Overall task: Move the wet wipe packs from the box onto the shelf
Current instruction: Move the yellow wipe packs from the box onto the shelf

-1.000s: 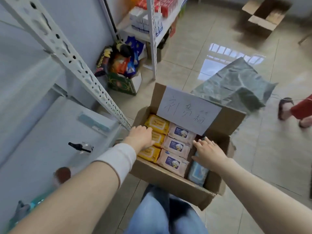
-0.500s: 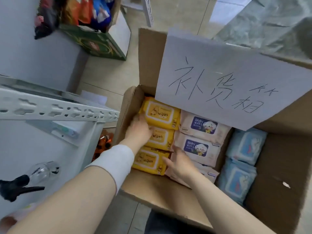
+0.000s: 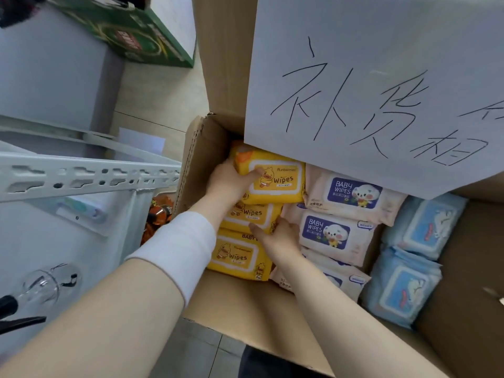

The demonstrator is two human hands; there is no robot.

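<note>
An open cardboard box [image 3: 240, 304] fills the middle and right of the view and holds 8 wet wipe packs in 3 columns. Along its 9 o'clock side lie 3 yellow ones: the far yellow pack [image 3: 281, 184] is tilted up above the middle yellow pack [image 3: 253, 212], and the near yellow pack [image 3: 236, 256] lies flat toward 6 o'clock. The centre column has 3 pink packs [image 3: 351, 193] overlapping one another, the nearest partly hidden under the right forearm. At 3 o'clock, 2 blue packs [image 3: 425, 223] lie against the box's right wall. The left hand [image 3: 227, 184], a white cuff at its wrist, grips the far yellow pack by its left end, thumb curled over the printed face. The right hand [image 3: 281, 237] pinches the middle yellow pack at its right end, thumb along the lower edge and fingers tucked between it and the pink column. A paper sign [image 3: 381, 77] with handwritten characters covers the raised flap at 12 o'clock. The white metal shelf [image 3: 81, 175] stands at 9 o'clock of the box, a clear spray bottle [image 3: 41, 287] on it. A green carton [image 3: 141, 36] sits on the floor at 11 o'clock.
</note>
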